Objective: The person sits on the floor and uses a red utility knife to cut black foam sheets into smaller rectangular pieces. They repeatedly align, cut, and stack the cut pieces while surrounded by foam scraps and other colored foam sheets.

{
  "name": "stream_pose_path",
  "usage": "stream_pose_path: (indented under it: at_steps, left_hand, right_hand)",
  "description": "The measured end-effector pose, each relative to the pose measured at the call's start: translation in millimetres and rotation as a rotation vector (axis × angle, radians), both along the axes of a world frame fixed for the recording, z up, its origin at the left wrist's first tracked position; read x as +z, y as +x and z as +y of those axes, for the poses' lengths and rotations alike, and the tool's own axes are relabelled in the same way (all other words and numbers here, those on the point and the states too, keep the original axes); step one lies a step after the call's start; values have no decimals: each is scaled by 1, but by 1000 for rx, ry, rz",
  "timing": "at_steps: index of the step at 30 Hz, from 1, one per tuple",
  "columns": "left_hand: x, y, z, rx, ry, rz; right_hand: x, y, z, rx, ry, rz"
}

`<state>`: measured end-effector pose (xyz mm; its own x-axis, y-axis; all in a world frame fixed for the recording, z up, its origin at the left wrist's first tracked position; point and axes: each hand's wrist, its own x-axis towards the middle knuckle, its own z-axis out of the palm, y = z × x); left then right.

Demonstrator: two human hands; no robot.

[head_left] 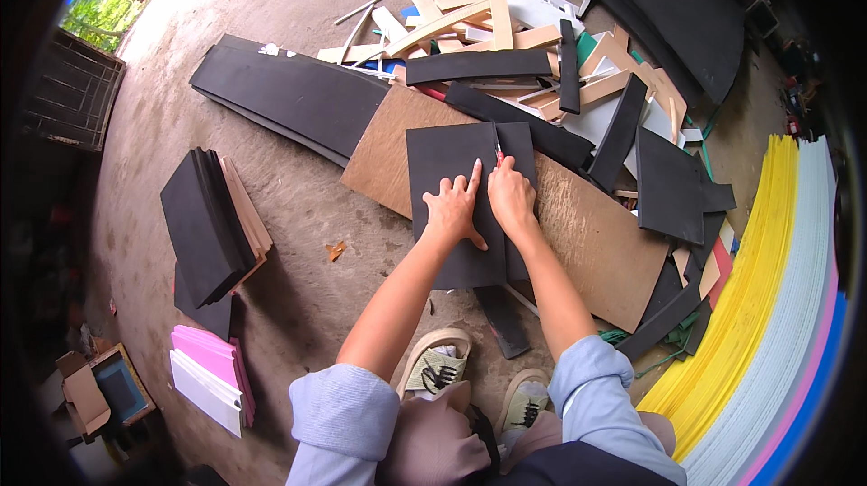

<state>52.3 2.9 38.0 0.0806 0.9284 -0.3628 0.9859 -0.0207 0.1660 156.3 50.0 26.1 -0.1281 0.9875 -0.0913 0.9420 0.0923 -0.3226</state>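
Note:
My left hand (454, 209) lies with spread fingers on a black foam sheet (442, 156), pressing it against a brown board (587, 251). Closed around a red-handled cutter knife (499, 158), my right hand (512, 199) rests just to the right of it. The knife's thin blade is at the far end of a straight line between the sheet and a narrower black foam strip (518, 144). Whether the two are fully apart there I cannot tell. Most of the knife's handle is hidden in my fingers.
Beyond the board lies a heap of foam offcuts (501, 21). Long black sheets (280, 84) are at the far left. A black foam stack (203, 224) and pink sheets (203, 355) stand at left; yellow sheets (731, 332) line the right. My shoes (438, 359) are near the board.

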Motion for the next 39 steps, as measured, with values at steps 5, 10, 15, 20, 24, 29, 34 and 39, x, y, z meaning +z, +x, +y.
stream_pose_path:
  at_steps: [5,10,15,20,24,29,34,39]
  left_hand:
    - [-1,-1,0,-1,31,-29]
    - [0,2,2,2,13,-50]
    - [-3,1,1,16,20,15]
    - [-3,5,1,45,-22,63]
    - [-3,7,1,36,-44,83]
    - [-6,13,4,-8,-59,38]
    - [-8,-6,-3,18,-2,35]
    - [-5,5,1,13,44,-45]
  right_hand:
    - [6,-3,11,15,-52,-29]
    - [27,-1,3,-68,-235,-26]
    - [21,30,-97,-59,-304,-39]
    - [24,68,-205,-30,-322,-44]
    - [23,77,-234,-49,-306,-26]
    - [7,100,-265,-73,-437,-24]
    - [64,87,-214,-79,-303,60]
    - [52,55,-81,-46,-21,42]
